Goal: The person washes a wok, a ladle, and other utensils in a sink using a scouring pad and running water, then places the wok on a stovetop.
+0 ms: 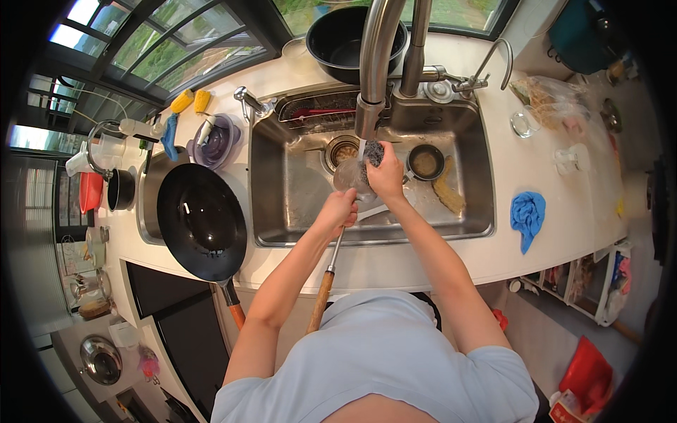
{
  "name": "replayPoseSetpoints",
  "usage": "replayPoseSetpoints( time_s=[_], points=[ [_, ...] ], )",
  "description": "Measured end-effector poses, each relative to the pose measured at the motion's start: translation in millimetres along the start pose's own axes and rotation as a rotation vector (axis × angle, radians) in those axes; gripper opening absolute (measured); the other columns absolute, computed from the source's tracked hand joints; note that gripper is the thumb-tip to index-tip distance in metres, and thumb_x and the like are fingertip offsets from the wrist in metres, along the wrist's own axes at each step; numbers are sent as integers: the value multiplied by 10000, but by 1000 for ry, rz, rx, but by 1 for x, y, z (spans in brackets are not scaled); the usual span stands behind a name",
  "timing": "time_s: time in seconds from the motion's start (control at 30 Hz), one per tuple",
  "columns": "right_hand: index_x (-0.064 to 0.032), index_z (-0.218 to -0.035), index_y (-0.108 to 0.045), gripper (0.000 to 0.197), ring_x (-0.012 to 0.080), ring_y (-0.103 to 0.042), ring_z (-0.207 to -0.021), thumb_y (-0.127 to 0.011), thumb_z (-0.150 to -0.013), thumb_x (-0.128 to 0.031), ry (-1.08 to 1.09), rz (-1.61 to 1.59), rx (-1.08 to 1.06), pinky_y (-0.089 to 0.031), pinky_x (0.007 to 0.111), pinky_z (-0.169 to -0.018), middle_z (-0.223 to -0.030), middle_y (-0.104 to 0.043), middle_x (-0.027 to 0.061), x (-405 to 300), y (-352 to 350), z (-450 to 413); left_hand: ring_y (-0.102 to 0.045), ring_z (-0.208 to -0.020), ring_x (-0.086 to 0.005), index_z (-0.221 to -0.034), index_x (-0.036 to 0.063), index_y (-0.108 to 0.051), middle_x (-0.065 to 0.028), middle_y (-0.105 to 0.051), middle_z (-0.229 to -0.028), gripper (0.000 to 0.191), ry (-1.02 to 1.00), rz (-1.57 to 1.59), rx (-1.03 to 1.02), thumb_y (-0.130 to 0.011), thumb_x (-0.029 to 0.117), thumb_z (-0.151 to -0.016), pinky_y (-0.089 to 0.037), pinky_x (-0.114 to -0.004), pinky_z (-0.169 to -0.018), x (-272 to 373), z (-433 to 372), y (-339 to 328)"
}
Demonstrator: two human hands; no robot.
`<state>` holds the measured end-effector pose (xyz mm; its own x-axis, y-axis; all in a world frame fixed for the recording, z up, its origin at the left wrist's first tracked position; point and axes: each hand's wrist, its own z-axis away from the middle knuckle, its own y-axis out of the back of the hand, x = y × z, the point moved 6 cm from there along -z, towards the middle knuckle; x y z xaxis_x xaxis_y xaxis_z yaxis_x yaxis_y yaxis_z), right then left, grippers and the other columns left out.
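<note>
My left hand (338, 212) grips the metal shaft of a long cooking utensil (335, 248) with a wooden handle, which slants back towards my body. Its broad metal head (349, 177) is under the running water; I cannot tell whether it is a ladle or a spatula. In my right hand (387, 174) is a grey steel-wool scrubber (374, 152), pressed at the head. Water falls from the steel faucet (368, 117) onto both. Below lies the stainless steel sink (307, 211). Its drain basket (333, 149) is partly hidden behind the utensil's head.
In the sink sit a small metal pot (426, 162), a yellowish loofah-like piece (448, 190) and a white long-handled item (373, 212). A black wok (201, 227) lies left, near a purple basin (232, 140). A black pot (338, 47) stands behind; a blue cloth (527, 214) lies right.
</note>
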<state>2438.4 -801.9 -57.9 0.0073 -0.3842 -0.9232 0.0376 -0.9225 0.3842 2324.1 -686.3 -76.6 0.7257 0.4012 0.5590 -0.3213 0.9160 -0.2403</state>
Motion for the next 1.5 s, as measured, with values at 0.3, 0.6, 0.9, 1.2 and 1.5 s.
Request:
replayPoseSetpoints(
  time_s=[0.3,0.6,0.9,1.2,1.5],
  points=[
    [-34,-1194,-544,487,379,-667,-953,-749,-788,-209,-63,-24,177,-502,449,-834,-1008,-689,216,37,21,-27,-278,-432,-46,-745,151,-377,66,-323,-564,286,39,23,-79,-472,230,-1002,-175,-234,-381,-3,8,-1],
    [-8,-1293,-527,682,371,-572,-1153,-752,-762,-373,-125,715,27,-429,424,-1003,-1222,-612,224,152,96,-59,-344,-468,-29,-903,112,-405,15,-469,-705,183,130,299,-100,-458,234,-1028,-205,-194,-355,7,-48,-10],
    [25,-961,-707,290,368,-682,-774,-659,-818,-222,263,179,-477,-530,413,-723,-837,-683,228,11,-4,-43,-400,-460,-81,-923,55,-433,-39,-508,-706,172,35,46,-11,-429,202,-1013,-248,-231,-370,6,-49,-6],
    [35,-734,-603,196,419,-577,-623,-566,-827,-134,572,281,-626,-451,457,-565,-638,-566,246,-4,-46,-31,-433,-460,-114,-959,26,-423,-60,-514,-700,226,-59,-8,105,-455,244,-1011,-276,-261,-376,-5,-31,28],
    [-12,-771,-650,281,176,-630,-616,-554,-935,-219,-106,91,-452,-517,325,-564,-637,-617,71,82,-60,-50,-432,-475,-81,-905,31,-472,-42,-525,-688,259,-107,146,42,-462,261,-1025,-279,-224,-379,5,-40,33]
  ],
)
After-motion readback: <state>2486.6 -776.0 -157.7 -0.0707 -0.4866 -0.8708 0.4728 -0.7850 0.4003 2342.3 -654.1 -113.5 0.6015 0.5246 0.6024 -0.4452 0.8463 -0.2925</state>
